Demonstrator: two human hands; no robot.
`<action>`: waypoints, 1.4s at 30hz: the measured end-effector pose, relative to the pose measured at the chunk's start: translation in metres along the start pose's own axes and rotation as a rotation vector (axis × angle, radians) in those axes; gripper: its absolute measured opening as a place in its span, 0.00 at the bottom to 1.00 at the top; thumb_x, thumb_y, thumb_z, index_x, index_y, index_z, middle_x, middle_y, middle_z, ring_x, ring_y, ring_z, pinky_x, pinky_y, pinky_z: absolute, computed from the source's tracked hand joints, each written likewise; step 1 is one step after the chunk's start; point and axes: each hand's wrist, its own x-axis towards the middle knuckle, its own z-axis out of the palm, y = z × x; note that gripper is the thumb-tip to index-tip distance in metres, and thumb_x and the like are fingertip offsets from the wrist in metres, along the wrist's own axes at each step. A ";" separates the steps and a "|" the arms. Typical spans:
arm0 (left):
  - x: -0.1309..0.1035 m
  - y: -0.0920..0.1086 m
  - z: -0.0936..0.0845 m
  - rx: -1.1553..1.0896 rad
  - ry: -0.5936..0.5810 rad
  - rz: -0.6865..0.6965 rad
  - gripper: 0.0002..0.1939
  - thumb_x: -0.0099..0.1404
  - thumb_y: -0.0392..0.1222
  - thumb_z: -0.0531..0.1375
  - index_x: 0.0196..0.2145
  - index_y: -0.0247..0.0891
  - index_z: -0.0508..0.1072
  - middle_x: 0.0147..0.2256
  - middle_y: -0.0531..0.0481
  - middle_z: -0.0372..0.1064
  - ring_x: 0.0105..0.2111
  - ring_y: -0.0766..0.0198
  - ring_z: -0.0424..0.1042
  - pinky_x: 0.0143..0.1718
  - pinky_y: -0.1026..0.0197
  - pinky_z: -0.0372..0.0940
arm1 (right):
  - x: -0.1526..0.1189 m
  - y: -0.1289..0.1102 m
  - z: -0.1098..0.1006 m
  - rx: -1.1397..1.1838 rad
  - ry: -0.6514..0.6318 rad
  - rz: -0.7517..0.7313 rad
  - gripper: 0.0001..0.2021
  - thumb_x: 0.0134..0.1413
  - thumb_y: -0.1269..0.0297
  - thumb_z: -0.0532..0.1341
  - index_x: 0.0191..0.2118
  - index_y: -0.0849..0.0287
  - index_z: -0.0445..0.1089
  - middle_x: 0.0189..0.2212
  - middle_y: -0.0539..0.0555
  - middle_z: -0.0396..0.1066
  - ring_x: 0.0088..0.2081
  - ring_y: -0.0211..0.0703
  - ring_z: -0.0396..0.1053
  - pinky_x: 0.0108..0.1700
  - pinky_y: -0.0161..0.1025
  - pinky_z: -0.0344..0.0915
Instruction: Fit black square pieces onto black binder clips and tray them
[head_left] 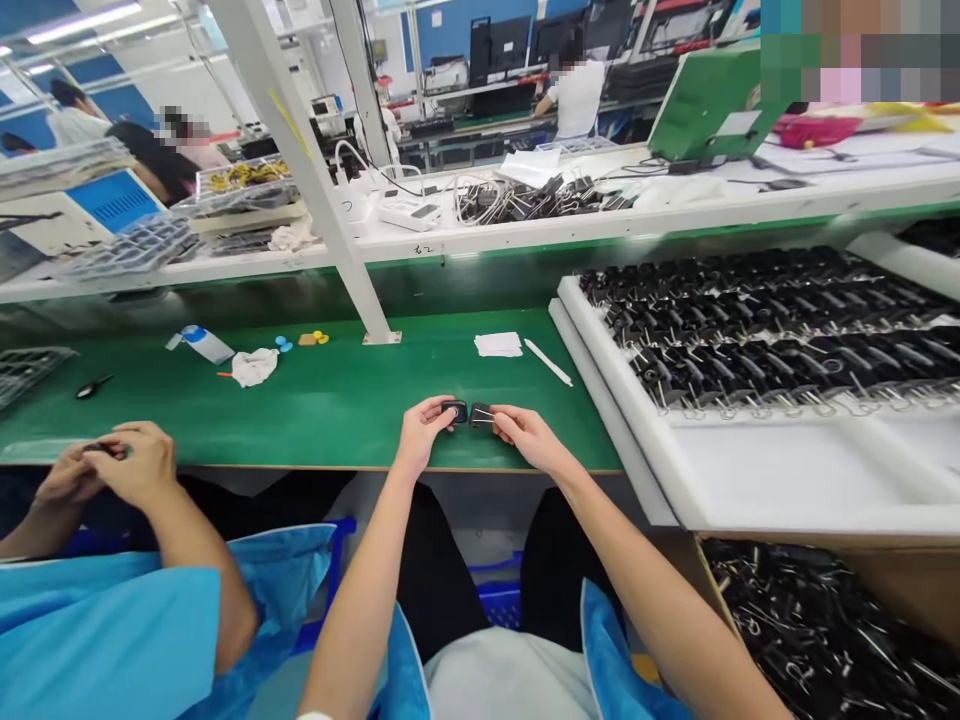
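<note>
Above the front edge of the green tabletop (337,430), my left hand (421,428) pinches a small black square piece (459,406) with a round mark on its face. Just to its right, a black clip (477,409) with thin metal wire arms is held by the fingertips of my right hand (529,435). The two black parts are very close together; whether they touch I cannot tell. Fingers partly cover both.
White foam trays (720,490) with rows of black clips (750,330) stand at right, above a box of loose clips (832,630). White papers (498,344) and a white stick (549,362) lie ahead. At left, a co-worker's hands (124,465) hold a small dark part.
</note>
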 end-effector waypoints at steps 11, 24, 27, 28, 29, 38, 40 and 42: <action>-0.004 0.005 0.005 0.119 -0.048 -0.017 0.24 0.48 0.49 0.76 0.40 0.33 0.83 0.33 0.43 0.79 0.29 0.62 0.74 0.30 0.62 0.69 | 0.000 -0.005 0.000 -0.162 -0.020 -0.046 0.26 0.67 0.48 0.55 0.55 0.65 0.76 0.33 0.56 0.72 0.33 0.47 0.67 0.34 0.39 0.63; 0.004 0.012 0.005 0.026 0.063 0.105 0.25 0.48 0.42 0.75 0.46 0.39 0.80 0.31 0.54 0.75 0.28 0.69 0.71 0.30 0.67 0.67 | -0.140 -0.059 -0.030 0.022 -0.433 0.214 0.23 0.59 0.45 0.69 0.49 0.60 0.75 0.40 0.54 0.76 0.38 0.44 0.74 0.41 0.35 0.70; 0.006 0.012 0.009 0.049 0.062 0.113 0.22 0.49 0.43 0.74 0.43 0.45 0.80 0.30 0.59 0.74 0.28 0.65 0.73 0.32 0.58 0.73 | -0.225 -0.057 -0.087 0.069 -0.443 0.424 0.20 0.62 0.46 0.66 0.40 0.62 0.77 0.34 0.55 0.77 0.37 0.46 0.75 0.39 0.36 0.71; 0.005 0.014 0.011 0.081 0.054 0.120 0.20 0.51 0.44 0.73 0.43 0.48 0.80 0.30 0.61 0.74 0.28 0.62 0.74 0.32 0.54 0.74 | -0.250 -0.051 -0.110 0.032 -0.277 0.506 0.18 0.64 0.48 0.64 0.39 0.62 0.76 0.34 0.55 0.77 0.36 0.46 0.75 0.38 0.36 0.71; 0.002 0.015 0.013 0.120 0.046 0.130 0.18 0.52 0.46 0.72 0.42 0.51 0.80 0.30 0.63 0.74 0.29 0.61 0.75 0.33 0.51 0.75 | -0.272 -0.043 -0.132 -0.064 -0.045 0.606 0.17 0.66 0.50 0.63 0.40 0.62 0.76 0.34 0.56 0.77 0.36 0.46 0.75 0.37 0.36 0.70; -0.004 0.017 0.023 0.221 0.035 0.129 0.15 0.54 0.47 0.73 0.41 0.51 0.79 0.31 0.62 0.74 0.24 0.62 0.75 0.19 0.61 0.69 | -0.323 0.038 -0.250 -0.864 0.950 1.276 0.17 0.69 0.64 0.60 0.52 0.77 0.75 0.52 0.80 0.69 0.56 0.66 0.67 0.56 0.50 0.62; -0.001 0.015 0.022 0.197 0.064 0.115 0.20 0.49 0.47 0.75 0.40 0.44 0.78 0.32 0.58 0.74 0.23 0.61 0.75 0.16 0.63 0.67 | -0.315 0.042 -0.249 -0.903 0.939 1.287 0.16 0.67 0.65 0.62 0.51 0.76 0.76 0.52 0.79 0.70 0.58 0.66 0.67 0.56 0.49 0.61; -0.002 0.014 0.021 0.188 0.084 0.084 0.25 0.46 0.47 0.75 0.41 0.39 0.77 0.34 0.54 0.74 0.22 0.61 0.76 0.15 0.65 0.64 | -0.309 0.041 -0.244 -0.909 0.920 1.300 0.14 0.64 0.67 0.64 0.48 0.74 0.78 0.47 0.80 0.72 0.55 0.67 0.69 0.52 0.49 0.64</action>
